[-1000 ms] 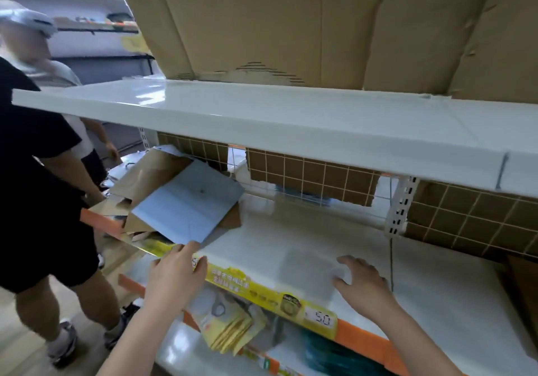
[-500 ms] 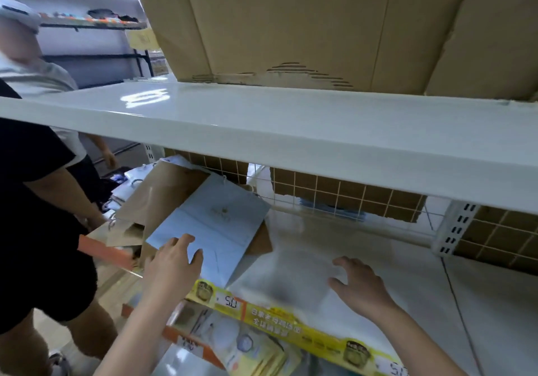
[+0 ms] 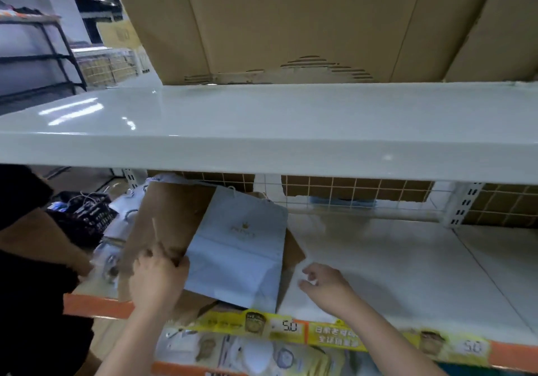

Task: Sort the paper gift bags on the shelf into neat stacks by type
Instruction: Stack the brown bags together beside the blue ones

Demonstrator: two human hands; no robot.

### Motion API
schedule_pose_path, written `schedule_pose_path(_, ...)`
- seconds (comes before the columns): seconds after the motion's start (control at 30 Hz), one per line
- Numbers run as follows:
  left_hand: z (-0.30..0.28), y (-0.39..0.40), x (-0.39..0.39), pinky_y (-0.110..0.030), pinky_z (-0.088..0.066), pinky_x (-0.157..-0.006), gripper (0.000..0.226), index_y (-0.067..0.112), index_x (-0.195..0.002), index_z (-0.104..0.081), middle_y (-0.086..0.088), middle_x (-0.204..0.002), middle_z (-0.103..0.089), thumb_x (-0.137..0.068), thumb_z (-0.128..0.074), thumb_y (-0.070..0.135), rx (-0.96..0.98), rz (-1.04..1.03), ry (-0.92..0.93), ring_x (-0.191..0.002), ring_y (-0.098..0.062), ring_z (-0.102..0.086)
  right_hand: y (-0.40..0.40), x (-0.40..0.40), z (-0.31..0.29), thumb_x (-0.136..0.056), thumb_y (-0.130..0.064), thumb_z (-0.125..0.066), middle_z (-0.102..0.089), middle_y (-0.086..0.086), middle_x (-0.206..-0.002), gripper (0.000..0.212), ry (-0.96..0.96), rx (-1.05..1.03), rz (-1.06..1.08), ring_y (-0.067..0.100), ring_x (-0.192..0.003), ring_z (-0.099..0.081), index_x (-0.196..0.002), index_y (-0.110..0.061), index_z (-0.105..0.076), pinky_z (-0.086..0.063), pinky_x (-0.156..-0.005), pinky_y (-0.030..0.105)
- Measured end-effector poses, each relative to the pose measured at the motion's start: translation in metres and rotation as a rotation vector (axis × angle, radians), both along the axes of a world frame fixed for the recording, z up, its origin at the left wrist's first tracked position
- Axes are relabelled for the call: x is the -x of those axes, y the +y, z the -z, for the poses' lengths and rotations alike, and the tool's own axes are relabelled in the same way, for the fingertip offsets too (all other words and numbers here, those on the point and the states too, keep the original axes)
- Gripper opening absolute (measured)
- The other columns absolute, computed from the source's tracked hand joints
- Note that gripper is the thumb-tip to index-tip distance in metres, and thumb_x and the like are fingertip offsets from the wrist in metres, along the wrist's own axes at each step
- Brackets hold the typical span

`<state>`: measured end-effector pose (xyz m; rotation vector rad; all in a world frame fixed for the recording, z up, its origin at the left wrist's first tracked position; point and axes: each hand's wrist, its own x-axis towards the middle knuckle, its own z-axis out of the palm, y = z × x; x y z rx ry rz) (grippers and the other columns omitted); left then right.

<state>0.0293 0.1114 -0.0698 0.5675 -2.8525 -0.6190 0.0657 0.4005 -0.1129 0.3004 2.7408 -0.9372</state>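
Presently: pale blue flat paper gift bag (image 3: 238,247) lies atop brown kraft paper bags (image 3: 166,224), overhanging the white metal shelf (image 3: 407,273) lip. Left hand (image 3: 158,279) fingers curl onto the brown edge; right hand (image 3: 326,285) loosely curled beside, empty. Risk: tugging brown slides blue off.

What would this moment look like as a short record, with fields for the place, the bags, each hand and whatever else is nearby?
Place: white shop shelf with a yellow price strip along its front edge
Bags: pale blue bag lying flat on top of brown bag
Left hand: fingers curled at the blue bag's left edge, where it meets the brown one
Right hand: loosely curled over bare shelf beside the bags, holding nothing
Above: cardboard boxes on the upper shelf
Nearby: another person in black at the left
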Motion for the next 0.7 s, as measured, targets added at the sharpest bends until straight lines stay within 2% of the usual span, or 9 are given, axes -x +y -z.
schedule_pose_path(0.07, 0.002, -0.005, 0.006, -0.048, -0.044, -0.077, 0.056, -0.002, -0.121, -0.044, -0.025, -0.115, -0.047, -0.084, -0.067, 0.033, -0.121, 0.004, 0.015, -0.100, -0.047, -0.053, -0.025, 0.003, 0.003, -0.088, -0.037, -0.059, -0.064, 0.000, -0.118, 0.035, -0.027, 0.134, 0.064, 0.016, -0.099, -0.059, -0.120, -0.021, -0.058, -0.045, -0.082, 0.024)
schedule_pose_path(0.17, 0.005, -0.008, 0.013, -0.050, -0.045, -0.075, 0.058, -0.006, -0.116, -0.040, -0.029, -0.115, -0.046, -0.082, -0.072, 0.028, -0.263, 0.004, 0.048, -0.097, -0.050, -0.053, -0.055, 0.013, 0.011, -0.081, -0.032, -0.065, -0.067, -0.003, -0.111, 0.024, -0.022, 0.411, 0.171, 0.018, -0.101, -0.062, -0.102, -0.024, -0.057, -0.051, -0.086, 0.033)
schedule_pose_path(0.27, 0.005, -0.012, 0.018, -0.053, -0.047, -0.079, 0.058, -0.004, -0.114, -0.038, -0.027, -0.114, -0.047, -0.079, -0.074, 0.026, -0.384, -0.024, 0.058, -0.099, -0.049, -0.053, -0.065, 0.030, 0.031, -0.056, -0.041, -0.078, -0.070, 0.002, -0.108, 0.059, -0.001, 0.669, 0.327, 0.023, -0.099, -0.067, -0.107, -0.022, -0.058, -0.055, -0.088, 0.043)
schedule_pose_path(0.3, 0.005, -0.014, 0.020, -0.052, -0.048, -0.077, 0.057, -0.004, -0.112, -0.039, -0.027, -0.112, -0.048, -0.078, -0.074, 0.025, -0.411, -0.022, 0.070, -0.097, -0.047, -0.053, -0.070, 0.030, 0.025, -0.055, -0.034, -0.083, -0.069, 0.006, -0.111, 0.064, 0.006, 0.751, 0.394, 0.026, -0.098, -0.067, -0.111, -0.017, -0.057, -0.055, -0.087, 0.044)
schedule_pose_path(0.37, 0.005, -0.017, 0.024, -0.044, -0.046, -0.066, 0.053, -0.004, -0.107, -0.042, -0.025, -0.105, -0.052, -0.076, -0.076, 0.024, -0.467, -0.023, 0.105, -0.086, -0.041, -0.054, -0.076, 0.028, 0.018, -0.068, -0.014, -0.083, -0.067, 0.011, -0.111, 0.050, -0.001, 0.862, 0.469, 0.031, -0.099, -0.066, -0.111, -0.014, -0.056, -0.055, -0.084, 0.043)
schedule_pose_path(0.5, 0.004, -0.018, 0.026, -0.037, -0.035, -0.061, 0.036, -0.001, -0.102, -0.044, -0.014, -0.081, -0.051, -0.084, -0.066, 0.021, -0.527, -0.033, 0.094, -0.079, -0.034, -0.051, -0.068, 0.026, 0.012, -0.077, -0.007, -0.073, -0.069, 0.013, -0.103, 0.027, 0.003, 0.932, 0.478, 0.026, -0.087, -0.066, -0.102, -0.010, -0.064, -0.054, -0.069, 0.033)
schedule_pose_path(0.57, 0.004, -0.015, 0.023, -0.038, -0.034, -0.063, 0.028, 0.000, -0.103, -0.041, -0.009, -0.072, -0.045, -0.087, -0.060, 0.014, -0.502, -0.002, 0.099, -0.079, -0.034, -0.049, -0.055, 0.023, 0.012, -0.076, -0.006, -0.070, -0.069, 0.014, -0.100, 0.028, 0.067, 0.924, 0.578, 0.031, -0.089, -0.066, -0.103, -0.007, -0.064, -0.055, -0.075, 0.040)
schedule_pose_path(0.63, 0.002, -0.009, 0.019, -0.039, -0.034, -0.063, 0.025, 0.001, -0.106, -0.039, -0.015, -0.075, -0.047, -0.089, -0.055, 0.009, -0.461, 0.021, 0.148, -0.077, -0.037, -0.050, -0.038, 0.017, 0.012, -0.070, -0.011, -0.070, -0.069, 0.016, -0.102, 0.037, 0.133, 0.871, 0.663, 0.034, -0.094, -0.066, -0.106, -0.005, -0.062, -0.053, -0.080, 0.044)
schedule_pose_path(0.7, 0.000, -0.003, 0.015, -0.043, -0.038, -0.068, 0.022, 0.007, -0.104, -0.035, -0.021, -0.084, -0.052, -0.089, -0.051, 0.008, -0.422, 0.020, 0.217, -0.081, -0.042, -0.054, -0.018, 0.007, 0.013, -0.071, -0.010, -0.069, -0.067, 0.018, -0.105, 0.041, 0.210, 0.800, 0.703, 0.032, -0.096, -0.064, -0.110, -0.002, -0.059, -0.049, -0.075, 0.034)
